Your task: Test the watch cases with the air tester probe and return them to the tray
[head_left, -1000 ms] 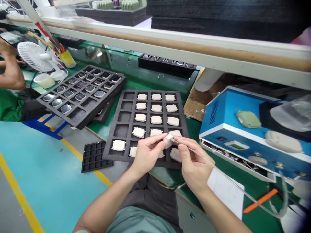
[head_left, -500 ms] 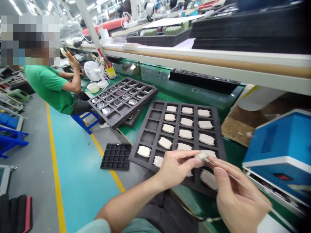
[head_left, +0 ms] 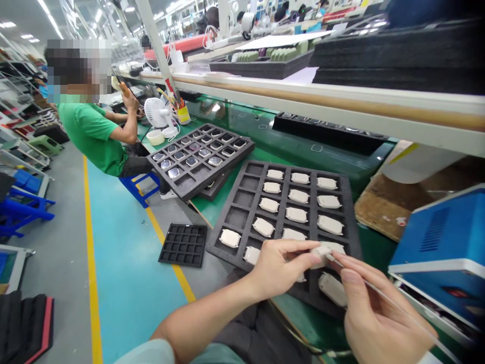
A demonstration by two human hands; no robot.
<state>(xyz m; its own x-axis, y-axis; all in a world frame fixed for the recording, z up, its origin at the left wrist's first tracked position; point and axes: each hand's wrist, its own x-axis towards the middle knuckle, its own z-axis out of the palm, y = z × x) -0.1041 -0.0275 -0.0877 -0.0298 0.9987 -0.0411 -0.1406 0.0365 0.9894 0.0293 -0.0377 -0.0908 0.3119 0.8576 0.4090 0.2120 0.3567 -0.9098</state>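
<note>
Over the right part of a dark foam tray (head_left: 242,199), my left hand (head_left: 278,265) pinches a small whitish piece (head_left: 321,253) between thumb and fingertips. My right hand (head_left: 379,303) is closed on a thin pale rod (head_left: 401,308), whose front end meets the held piece. Several similar cream-white pieces (head_left: 296,215) lie in the tray's compartments. Most of the leftmost column holds nothing, apart from one piece (head_left: 230,237) near the front. The hands hide part of the tray's front rows.
Another foam tray (head_left: 189,184) with dark, glassy pieces lies to the left. A blue machine (head_left: 439,232) stands at the right. A shelf edge (head_left: 322,98) crosses above the bench. A person in green (head_left: 91,131) sits beyond a white fan (head_left: 155,112). A black tray (head_left: 183,245) is lower down.
The whole view has shifted, so the scene sits slightly farther right and mostly lower. Both hands keep their hold, and the rod still meets the small piece.
</note>
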